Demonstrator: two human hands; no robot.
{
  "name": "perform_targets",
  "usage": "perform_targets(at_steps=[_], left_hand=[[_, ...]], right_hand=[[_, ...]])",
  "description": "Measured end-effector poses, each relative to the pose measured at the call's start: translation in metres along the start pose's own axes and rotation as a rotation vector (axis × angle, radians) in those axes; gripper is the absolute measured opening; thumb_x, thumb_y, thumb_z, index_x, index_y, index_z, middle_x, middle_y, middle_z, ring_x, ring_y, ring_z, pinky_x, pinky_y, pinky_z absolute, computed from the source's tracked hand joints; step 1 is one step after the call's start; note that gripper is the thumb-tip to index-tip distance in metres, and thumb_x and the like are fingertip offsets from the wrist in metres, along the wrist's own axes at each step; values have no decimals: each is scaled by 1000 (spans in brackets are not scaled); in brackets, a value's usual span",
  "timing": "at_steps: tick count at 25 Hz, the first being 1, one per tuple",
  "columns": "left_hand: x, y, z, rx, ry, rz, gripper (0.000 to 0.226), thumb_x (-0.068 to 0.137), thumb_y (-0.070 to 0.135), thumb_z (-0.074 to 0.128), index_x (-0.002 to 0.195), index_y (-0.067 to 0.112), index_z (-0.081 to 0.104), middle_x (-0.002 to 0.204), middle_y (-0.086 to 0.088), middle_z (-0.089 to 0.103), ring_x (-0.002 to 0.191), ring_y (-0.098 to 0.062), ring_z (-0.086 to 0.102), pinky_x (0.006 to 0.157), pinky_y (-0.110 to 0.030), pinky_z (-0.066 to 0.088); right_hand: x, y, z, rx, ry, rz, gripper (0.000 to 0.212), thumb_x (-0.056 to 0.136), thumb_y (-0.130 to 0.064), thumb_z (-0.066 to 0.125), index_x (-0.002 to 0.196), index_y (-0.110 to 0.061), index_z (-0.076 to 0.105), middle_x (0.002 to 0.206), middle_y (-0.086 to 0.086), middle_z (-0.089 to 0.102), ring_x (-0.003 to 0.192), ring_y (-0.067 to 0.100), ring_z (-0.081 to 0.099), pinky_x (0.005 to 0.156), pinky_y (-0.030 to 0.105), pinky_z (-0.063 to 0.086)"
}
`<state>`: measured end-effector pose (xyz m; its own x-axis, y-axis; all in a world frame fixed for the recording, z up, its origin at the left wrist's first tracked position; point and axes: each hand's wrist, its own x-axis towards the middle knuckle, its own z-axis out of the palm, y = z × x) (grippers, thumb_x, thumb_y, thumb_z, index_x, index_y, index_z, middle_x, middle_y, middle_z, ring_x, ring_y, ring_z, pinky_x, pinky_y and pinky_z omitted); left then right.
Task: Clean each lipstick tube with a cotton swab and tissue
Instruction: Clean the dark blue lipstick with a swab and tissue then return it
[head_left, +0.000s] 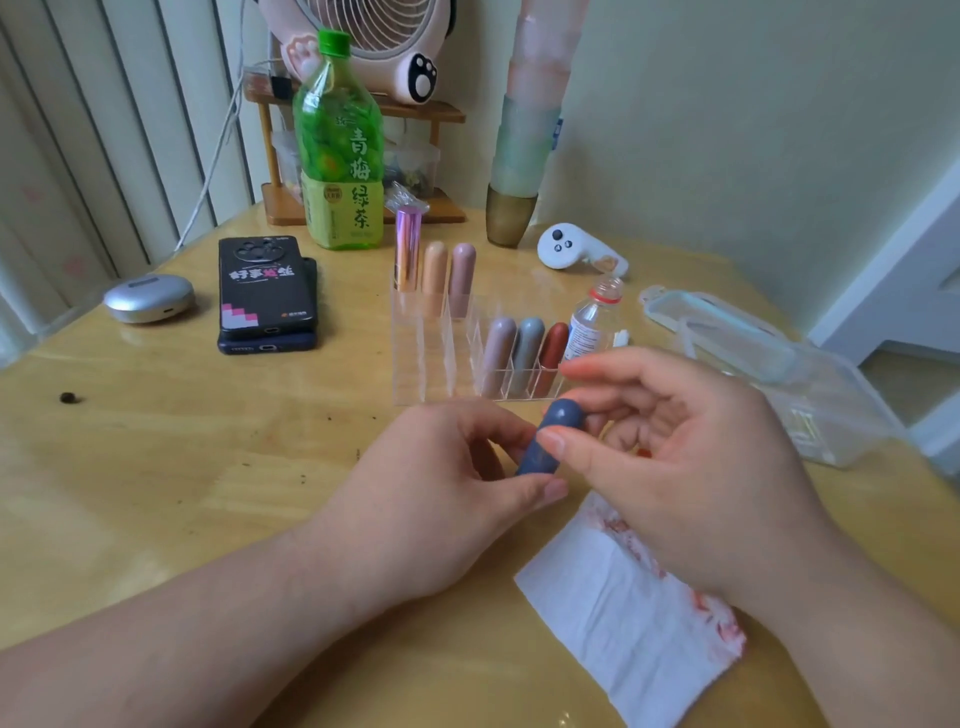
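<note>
**Blue tube held in both hands, cap end under the right thumb**

Head view, the only one. A dark blue lipstick tube (550, 439) is held just above the wooden table (208, 467), in front of the clear organiser (441, 364). It is tilted, with its rounded top pointing away from the person. The left hand (441, 483) pinches the lower half between thumb and curled fingers. The right hand (675, 457) grips the upper end, with the thumb lying across the tube and the fingers curled behind it. Neither hand holds anything else that can be made out, and no cotton swab shows in either one.

The tissue (623, 623) lies flat on the table under the right wrist, apart from the tube, with red smears along its edge. Six other tubes stand in the organiser, three in the back row (435, 275) and three at the front (527, 353). A small clear bottle (592, 322) stands just beside them.

My reading is that the step in hand is at the cap of this one tube — either pulling it off or pressing it on, and the frame does not show which. If it is coming off, the next move needs a straight pull while the left hand holds firm, then a free hand for a swab. If it is going on, the tube belongs in an empty slot of the organiser.
</note>
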<state>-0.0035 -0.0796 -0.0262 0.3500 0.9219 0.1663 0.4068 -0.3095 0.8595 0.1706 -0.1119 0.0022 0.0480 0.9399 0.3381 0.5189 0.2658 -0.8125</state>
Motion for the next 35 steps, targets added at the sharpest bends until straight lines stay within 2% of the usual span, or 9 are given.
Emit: perform_targets(at_steps=[6, 9, 12, 14, 19, 25, 29, 32, 35], left_hand=[[3, 2, 1, 86, -10, -22, 17, 76, 49, 77, 82, 34, 70, 64, 3, 64, 51, -8, 53, 50, -25, 43], [4, 0, 2, 125, -28, -72, 16, 77, 47, 77, 84, 35, 70, 68, 7, 65, 58, -5, 57, 55, -20, 46], [6, -4, 1, 80, 18, -110, 18, 73, 48, 80, 81, 35, 70, 66, 6, 65, 51, -2, 52, 49, -14, 41], [7, -4, 1, 49, 48, -128, 20, 71, 47, 82, 78, 34, 69, 64, 5, 65, 48, -1, 49, 47, -13, 38], [5, -2, 0, -41, 86, -113, 18, 72, 39, 84, 78, 32, 68, 60, 4, 66, 44, 0, 50, 46, -17, 40], [4, -3, -2, -206, 19, -109, 17, 75, 41, 81, 78, 26, 74, 69, -1, 73, 56, -6, 52, 55, -18, 39], [3, 2, -3, -571, -53, -173, 16, 75, 32, 84, 70, 20, 75, 74, -1, 74, 63, -10, 54, 68, -27, 40], [0, 5, 1, -862, -109, -221, 17, 73, 28, 80, 70, 13, 74, 77, -8, 64, 70, -20, 44, 71, -33, 36], [-3, 2, 6, -975, -138, -234, 33, 74, 23, 80, 90, -4, 71, 84, -18, 64, 79, -28, 49, 75, -37, 40]], right_hand=[[-2, 8, 2, 161, 48, -46, 32, 71, -15, 85, 98, -27, 72, 89, -1, 75, 81, 21, 71, 77, 34, 59], [8, 1, -13, 209, 233, -130, 26, 77, -8, 80, 95, -26, 71, 85, -8, 76, 78, 7, 70, 70, 17, 53], [18, 6, -30, 222, 368, -161, 24, 80, -8, 78, 97, -23, 70, 83, -3, 75, 77, 10, 70, 70, 19, 53], [15, 19, -21, 52, 264, -43, 25, 78, -8, 81, 91, -27, 71, 77, 0, 72, 70, 18, 67, 65, 25, 54], [13, 40, 7, -368, -61, 36, 18, 82, -22, 77, 98, -31, 73, 63, -10, 59, 54, 7, 54, 54, 11, 36], [10, 35, 9, -523, -83, -14, 47, 83, -29, 73, 126, -39, 58, 93, -27, 51, 87, -4, 49, 68, 6, 35], [-7, 18, -3, -352, 8, -104, 51, 75, -13, 68, 117, -39, 56, 105, -25, 55, 81, 2, 51, 63, 12, 42], [-21, -2, -5, -30, -63, -122, 29, 70, -34, 71, 96, -31, 58, 91, -3, 65, 64, 18, 52, 54, 36, 46], [-26, -9, 6, 20, -54, -105, 33, 65, -43, 79, 88, -29, 59, 81, -6, 69, 54, 12, 53, 50, 21, 42]])
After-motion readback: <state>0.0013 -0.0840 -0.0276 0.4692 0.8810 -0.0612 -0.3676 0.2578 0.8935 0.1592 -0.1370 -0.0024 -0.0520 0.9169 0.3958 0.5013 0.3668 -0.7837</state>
